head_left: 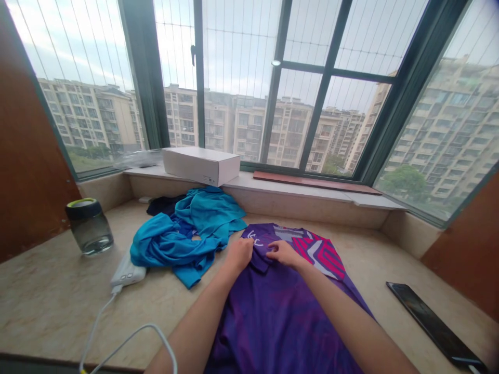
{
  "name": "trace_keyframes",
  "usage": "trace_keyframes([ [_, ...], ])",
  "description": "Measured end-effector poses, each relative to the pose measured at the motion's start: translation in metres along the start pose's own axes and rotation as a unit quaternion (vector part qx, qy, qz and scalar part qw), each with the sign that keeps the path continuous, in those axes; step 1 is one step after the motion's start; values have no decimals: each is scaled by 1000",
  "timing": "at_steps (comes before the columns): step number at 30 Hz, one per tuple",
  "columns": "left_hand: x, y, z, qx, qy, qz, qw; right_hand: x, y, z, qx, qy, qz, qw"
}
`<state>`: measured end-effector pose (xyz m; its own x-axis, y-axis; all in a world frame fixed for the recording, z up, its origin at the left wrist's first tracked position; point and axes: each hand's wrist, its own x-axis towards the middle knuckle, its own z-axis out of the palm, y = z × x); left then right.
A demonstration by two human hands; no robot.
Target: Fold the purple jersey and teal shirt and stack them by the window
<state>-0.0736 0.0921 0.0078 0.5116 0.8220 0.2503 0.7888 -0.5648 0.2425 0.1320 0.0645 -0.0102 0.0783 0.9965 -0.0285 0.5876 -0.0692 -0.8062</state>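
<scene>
Left hand (239, 254) is pinching the purple shirt (280, 306), lower centre of frame, probably steadying the fabric, while right hand (286, 253) is holding parted fingers over it, blue cloth (167, 244) lying centre-left, likely leaving room.

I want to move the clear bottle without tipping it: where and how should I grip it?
Probably around the bottle's body, below its dark lid, from the side nearest you: it stands upright, and its rounded wall should suit a wrapping grip. The blue cloth and white device lie to its right.
</scene>
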Motion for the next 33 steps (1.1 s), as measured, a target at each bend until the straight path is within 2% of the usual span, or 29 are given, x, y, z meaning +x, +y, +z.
trace_keyframes([
  [4, -3, 3, 0, 18, -26, 26, 999, 7, 1, -6, 1, 30, 21, 999],
  [10, -5, 12, 4, 17, -39, 98, 994, 21, 4, -23, -19, 83, 76, 993],
  [14, -5, 13, 5, 10, -37, 129, 991, 23, 6, -38, -84, 96, 87, 988],
  [20, -6, 8, 13, 8, -31, 146, 989, 25, 9, -56, -225, 115, 99, 962],
  [26, -6, 6, 17, 10, -46, 167, 985, 42, -2, -35, -263, 57, 28, 963],
  [33, -8, 6, 12, 24, -54, 190, 980, 53, -6, -9, -297, 41, -17, 954],
])
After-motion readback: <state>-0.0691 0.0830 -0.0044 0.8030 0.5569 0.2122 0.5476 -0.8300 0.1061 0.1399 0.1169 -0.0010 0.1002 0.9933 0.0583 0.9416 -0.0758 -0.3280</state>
